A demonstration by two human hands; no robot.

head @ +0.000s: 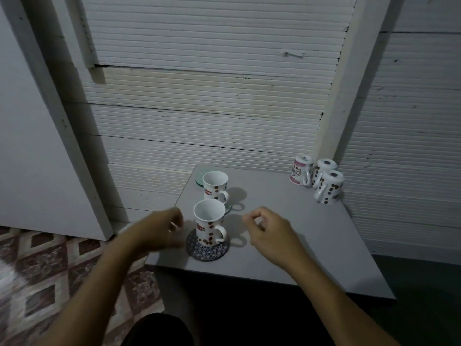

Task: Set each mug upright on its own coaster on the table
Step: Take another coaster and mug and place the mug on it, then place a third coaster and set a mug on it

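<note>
Table (287,233), grey, against a ribbed wall (212,108). Near mug (209,223) upright on dark patterned coaster (208,250), mouth up, handle right, empty. Far mug (214,187) upright, empty; glass coaster (228,208) under it mostly hidden. Three mugs (315,179) inverted at far right corner. Left hand (159,228) blurred, right hand (268,228): both loosely curled, holding nothing, flanking near mug.

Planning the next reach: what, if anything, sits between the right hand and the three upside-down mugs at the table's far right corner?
Nothing visible: bare grey table lies between the right hand and the three inverted white mugs.
</note>
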